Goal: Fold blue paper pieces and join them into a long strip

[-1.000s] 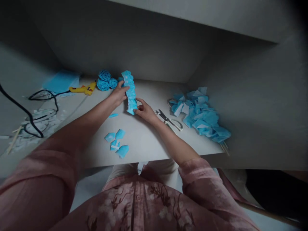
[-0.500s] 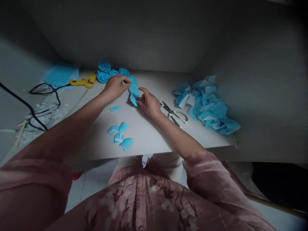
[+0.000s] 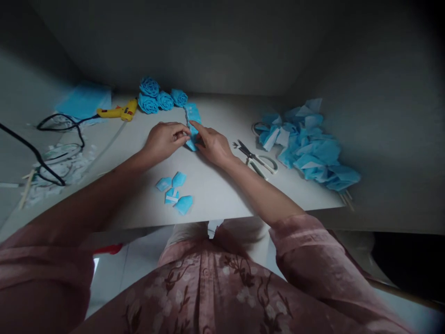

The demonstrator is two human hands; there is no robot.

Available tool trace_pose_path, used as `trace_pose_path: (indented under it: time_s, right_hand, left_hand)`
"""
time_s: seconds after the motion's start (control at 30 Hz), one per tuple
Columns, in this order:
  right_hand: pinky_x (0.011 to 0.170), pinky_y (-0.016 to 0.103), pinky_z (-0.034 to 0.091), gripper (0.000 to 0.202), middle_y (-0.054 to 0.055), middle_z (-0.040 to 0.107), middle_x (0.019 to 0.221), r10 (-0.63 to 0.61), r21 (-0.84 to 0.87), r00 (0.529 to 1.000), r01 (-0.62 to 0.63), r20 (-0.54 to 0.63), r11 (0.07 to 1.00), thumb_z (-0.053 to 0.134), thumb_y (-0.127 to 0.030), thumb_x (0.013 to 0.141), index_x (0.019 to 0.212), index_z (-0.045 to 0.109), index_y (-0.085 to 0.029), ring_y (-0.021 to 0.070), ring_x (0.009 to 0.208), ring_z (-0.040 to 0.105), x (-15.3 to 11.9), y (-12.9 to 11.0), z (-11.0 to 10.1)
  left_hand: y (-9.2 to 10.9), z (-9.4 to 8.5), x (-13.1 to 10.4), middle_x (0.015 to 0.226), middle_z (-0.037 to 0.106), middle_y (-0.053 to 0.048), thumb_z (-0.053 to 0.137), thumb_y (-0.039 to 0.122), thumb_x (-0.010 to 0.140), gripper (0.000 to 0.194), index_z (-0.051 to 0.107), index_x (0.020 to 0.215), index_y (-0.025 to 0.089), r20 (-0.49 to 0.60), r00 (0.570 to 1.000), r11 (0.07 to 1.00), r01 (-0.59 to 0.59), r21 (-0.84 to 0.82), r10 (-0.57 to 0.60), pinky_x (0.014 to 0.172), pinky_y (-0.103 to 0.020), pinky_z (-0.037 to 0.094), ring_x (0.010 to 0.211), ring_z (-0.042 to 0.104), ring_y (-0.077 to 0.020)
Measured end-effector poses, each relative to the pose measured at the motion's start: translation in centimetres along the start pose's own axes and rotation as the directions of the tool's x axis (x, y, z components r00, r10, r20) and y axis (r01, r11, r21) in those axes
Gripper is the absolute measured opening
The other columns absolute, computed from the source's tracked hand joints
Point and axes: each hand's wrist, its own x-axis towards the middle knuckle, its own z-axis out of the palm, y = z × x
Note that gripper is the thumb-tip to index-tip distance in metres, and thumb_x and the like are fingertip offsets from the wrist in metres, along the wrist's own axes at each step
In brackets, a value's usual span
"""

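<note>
A blue strip of thin, fabric-like material [image 3: 193, 112] lies on the white table between my hands, its left edge gathered or folded. My left hand [image 3: 166, 140] pinches the strip's left edge near its lower end. From the other side, my right hand [image 3: 214, 144] holds the same strip, index finger stretched across it and thumb near the bottom. Just behind the strip sit several blue rolled flowers [image 3: 149, 104]. Nearer to me lie several small blue cut pieces [image 3: 183, 204], one with a white band.
Scissors [image 3: 255, 157] with pale handles lie open right of my right hand. A heap of blue petal-like pieces [image 3: 316, 150] fills the right side. At the left are a yellow glue gun [image 3: 120, 112], its black cord [image 3: 31, 148], flat blue sheets [image 3: 85, 99] and white scraps [image 3: 74, 167].
My left hand has slid down along the strip toward its lower end. My right index finger now reaches over the strip. A small blue-tipped stick is now hidden by my left arm.
</note>
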Motion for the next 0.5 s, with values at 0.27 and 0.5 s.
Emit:
trace_pose_path:
  time_s: [0.27,0.5]
  right_hand:
    - [0.100,0.033,0.057,0.070,0.010,0.079,0.128,-0.066,-0.016,0.998,0.066,-0.003,0.998,0.044,-0.013,0.106,0.175,0.040,-0.026,0.0248,0.120,0.067,0.1,-0.6,1.1]
    - [0.100,0.035,0.056,0.071,0.009,0.080,0.130,-0.003,0.060,0.998,-0.001,0.057,0.998,0.047,-0.014,0.105,0.175,0.041,-0.025,0.0249,0.117,0.070,0.0,-0.2,0.3]
  left_hand:
    - [-2.8,0.4,0.3,0.095,0.082,-0.006,0.070,0.033,0.090,0.019,0.087,0.094,0.026,0.148,0.985,0.983,-0.111,0.143,0.090,0.097,-0.040,0.051,0.095,0.073,-0.0279]
    - [-3.9,1.9,1.0,0.100,0.084,-0.005,0.067,0.027,0.090,0.020,0.087,0.089,0.028,0.199,0.977,0.973,-0.123,0.197,0.083,0.107,-0.045,0.045,0.102,0.075,-0.0288]
